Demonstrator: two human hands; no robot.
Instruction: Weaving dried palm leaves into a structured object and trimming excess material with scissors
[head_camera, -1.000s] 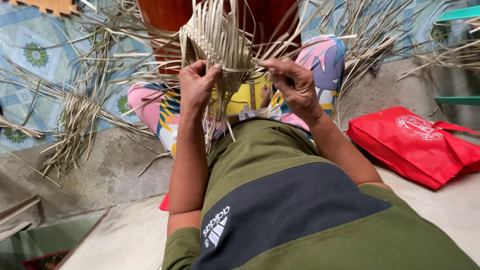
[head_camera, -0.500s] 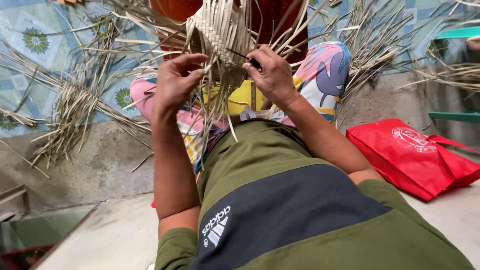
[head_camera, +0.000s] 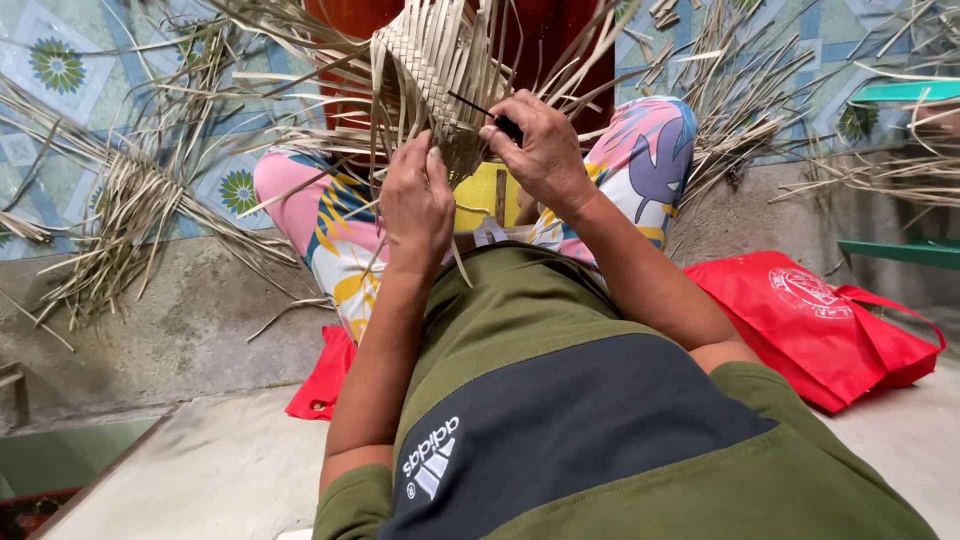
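- My left hand (head_camera: 417, 205) is closed around the lower edge of the woven palm-leaf piece (head_camera: 432, 75), fingers curled into the loose strips (head_camera: 300, 80) that hang from it, thumb side toward me.
- My right hand (head_camera: 545, 150) is pinched shut on a thin dark tool (head_camera: 485, 110); its point runs toward ten o'clock into the plaited edge.
- To do this well, I judge the left hand should keep the weave taut and flat so the checker pattern stays tight, while the right slides the point under one strip only, not two.
- I would keep the tool shallow and nearly parallel to the weave; a steep angle could split a dry strip.
- The loose ends fan out at ten, twelve and two o'clock; I should keep them clear of the point, so none gets caught.
- The woven piece sits at twelve o'clock from both hands, above my knees in their patterned trousers (head_camera: 330, 230), touching both grips.
- From my left hand the finished plaiting lies at twelve to one o'clock; from my right it lies at ten to eleven o'clock.
- A bundle of spare strips (head_camera: 120, 230) lies well apart on the floor at nine o'clock, and a red bag (head_camera: 810, 320) at four o'clock.
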